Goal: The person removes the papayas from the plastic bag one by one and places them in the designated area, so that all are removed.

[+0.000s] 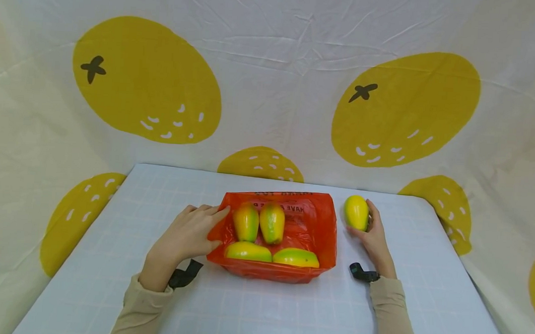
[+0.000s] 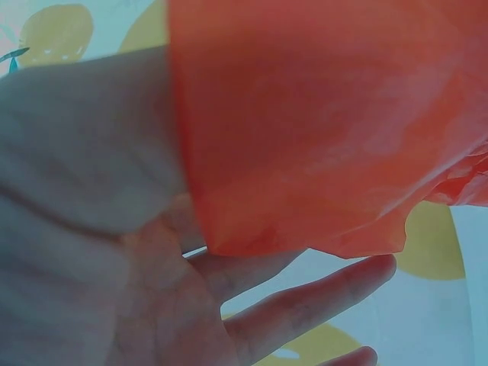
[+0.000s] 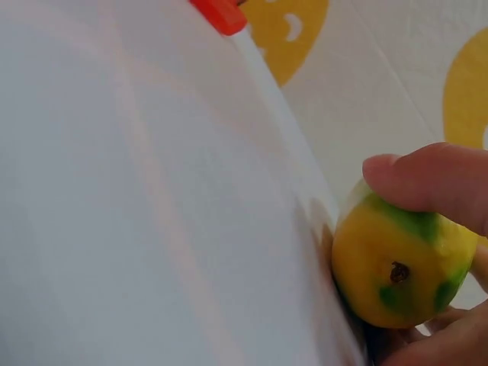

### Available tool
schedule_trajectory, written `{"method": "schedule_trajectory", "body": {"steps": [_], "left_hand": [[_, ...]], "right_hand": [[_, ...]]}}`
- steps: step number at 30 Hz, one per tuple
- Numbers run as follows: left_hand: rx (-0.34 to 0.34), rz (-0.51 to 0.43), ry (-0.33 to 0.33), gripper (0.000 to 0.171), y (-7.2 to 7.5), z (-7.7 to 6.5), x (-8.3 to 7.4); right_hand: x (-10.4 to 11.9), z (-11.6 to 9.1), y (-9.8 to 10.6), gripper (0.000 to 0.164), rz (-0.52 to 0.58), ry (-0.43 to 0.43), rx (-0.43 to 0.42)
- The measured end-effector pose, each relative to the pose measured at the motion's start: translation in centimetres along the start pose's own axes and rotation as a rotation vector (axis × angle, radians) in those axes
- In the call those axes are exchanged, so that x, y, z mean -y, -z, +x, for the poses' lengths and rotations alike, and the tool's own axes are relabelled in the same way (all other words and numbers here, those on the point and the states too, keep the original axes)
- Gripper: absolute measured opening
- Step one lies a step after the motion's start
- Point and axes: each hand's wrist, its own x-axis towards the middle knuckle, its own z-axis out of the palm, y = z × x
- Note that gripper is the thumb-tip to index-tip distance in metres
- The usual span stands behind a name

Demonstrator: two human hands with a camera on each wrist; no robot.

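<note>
Red plastic bag [image 1: 266, 272] at centre; past its two o'clock side, my right hand [image 1: 375, 238] grasps a mango [image 1: 356, 212] between thumb and fingers. I'd keep that grip firm, my left hand [image 1: 189, 233], loose with fingers extended, steadying the nine o'clock wall. Only the head view shows four mangoes [image 1: 248, 252] inside; the right wrist view adds mine's dark end spot [image 3: 399, 272]

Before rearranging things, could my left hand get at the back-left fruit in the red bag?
Probably yes: your left hand is at the edge of the red bag, whose open top leaves that fruit uncovered; only the bag's side seems in the way.
</note>
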Motion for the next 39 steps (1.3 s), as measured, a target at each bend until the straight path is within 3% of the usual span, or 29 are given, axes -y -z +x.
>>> {"method": "schedule_trajectory", "body": {"steps": [5, 25, 30, 39], "left_hand": [[-0.002, 0.001, -0.001, 0.067, 0.0, 0.0, -0.1], [-0.001, -0.004, -0.004, 0.066, 0.0, 0.0, 0.0], [-0.010, -0.007, -0.012, 0.066, 0.0, 0.0, 0.1], [-0.007, -0.003, -0.011, 0.065, 0.0, 0.0, 0.0]], "right_hand": [[-1.2, 0.5, 0.1, 0.107, -0.007, 0.003, -0.005], [-1.4, 0.5, -0.1, 0.107, -0.027, 0.002, -0.011], [-0.7, 0.3, 0.2, 0.108, -0.023, -0.011, 0.000], [1.3, -0.1, 1.0, 0.108, -0.001, 0.049, -0.018]]}}
